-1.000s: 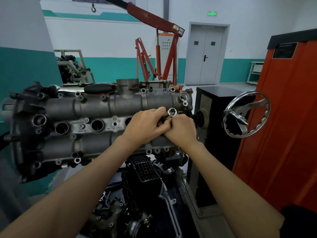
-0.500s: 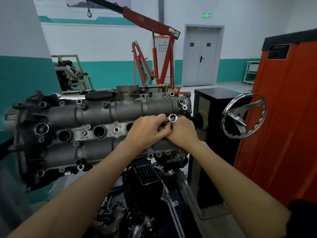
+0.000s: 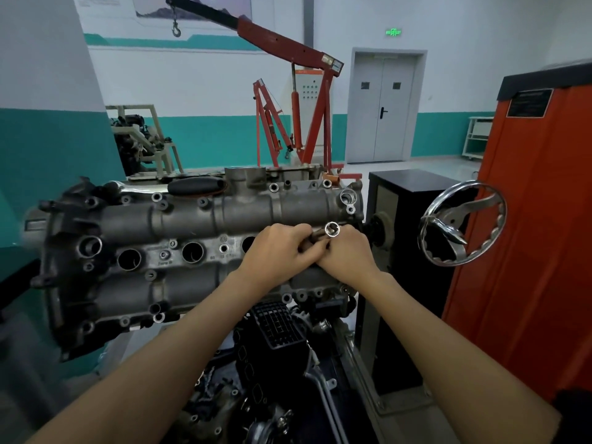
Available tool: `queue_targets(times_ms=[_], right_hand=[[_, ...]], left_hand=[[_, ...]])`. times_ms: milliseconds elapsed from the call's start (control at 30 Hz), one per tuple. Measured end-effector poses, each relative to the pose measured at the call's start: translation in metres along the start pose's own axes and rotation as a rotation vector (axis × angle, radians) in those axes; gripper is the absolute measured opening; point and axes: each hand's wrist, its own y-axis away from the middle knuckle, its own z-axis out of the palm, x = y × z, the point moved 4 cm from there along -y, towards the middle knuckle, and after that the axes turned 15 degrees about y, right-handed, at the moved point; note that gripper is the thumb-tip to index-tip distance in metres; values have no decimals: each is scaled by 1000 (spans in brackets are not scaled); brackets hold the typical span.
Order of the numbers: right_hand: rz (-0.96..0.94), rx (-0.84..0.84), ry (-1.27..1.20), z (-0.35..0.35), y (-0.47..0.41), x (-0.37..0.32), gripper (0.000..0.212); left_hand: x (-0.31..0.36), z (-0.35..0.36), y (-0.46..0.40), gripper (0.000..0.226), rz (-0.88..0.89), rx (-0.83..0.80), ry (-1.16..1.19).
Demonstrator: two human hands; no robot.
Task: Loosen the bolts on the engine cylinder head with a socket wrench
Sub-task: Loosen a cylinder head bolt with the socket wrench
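While both forearms reach forward in the head view, the left hand point(image 3: 278, 248) and right hand point(image 3: 347, 251) meet knuckle to knuckle in front of the grey engine cylinder head point(image 3: 179, 238). Both curl their fingers around a socket wrench point(image 3: 320, 236), whose shiny socket point(image 3: 332, 228) pokes up between them with its open end showing. Compared with a second ago, the grip looks unchanged; only the camera has tilted upward, so the hands sit lower in view.
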Motion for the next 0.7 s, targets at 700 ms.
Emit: queue_targets(times_ms=[700], right_hand=[[33, -7, -112, -6, 1, -4, 17]], left_hand=[[3, 2, -8, 32, 93, 2, -190]])
